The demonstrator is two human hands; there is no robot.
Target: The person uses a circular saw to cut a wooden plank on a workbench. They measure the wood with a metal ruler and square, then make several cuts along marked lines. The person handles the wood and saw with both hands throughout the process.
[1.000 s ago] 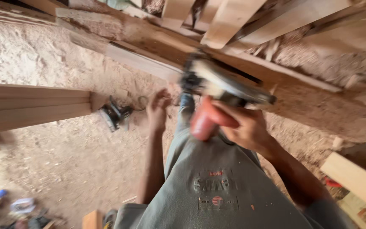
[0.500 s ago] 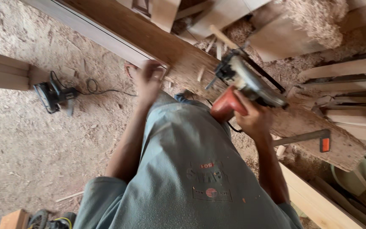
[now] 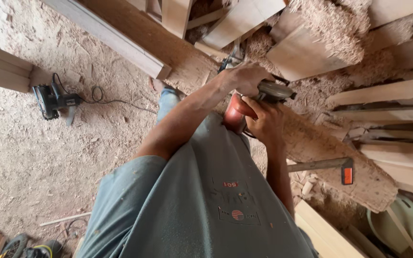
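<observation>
A circular saw (image 3: 264, 95) with a red body and grey guard rests on a long wooden plank (image 3: 311, 143) covered in sawdust. My right hand (image 3: 263, 122) grips the saw's red handle. My left hand (image 3: 245, 77) lies on top of the saw's front, fingers curled over it. Both forearms reach forward over my grey shirt. The blade itself is hidden under my hands.
A black power tool (image 3: 51, 99) with a cord lies on the sawdust floor at left. A square with an orange end (image 3: 345, 171) lies beside the plank. Stacked boards (image 3: 393, 95) and sawdust heaps fill the right and top. A beam (image 3: 3, 71) lies at far left.
My left hand has moved from the plank onto the saw. The saw has come closer to my body, and the view has shifted right.
</observation>
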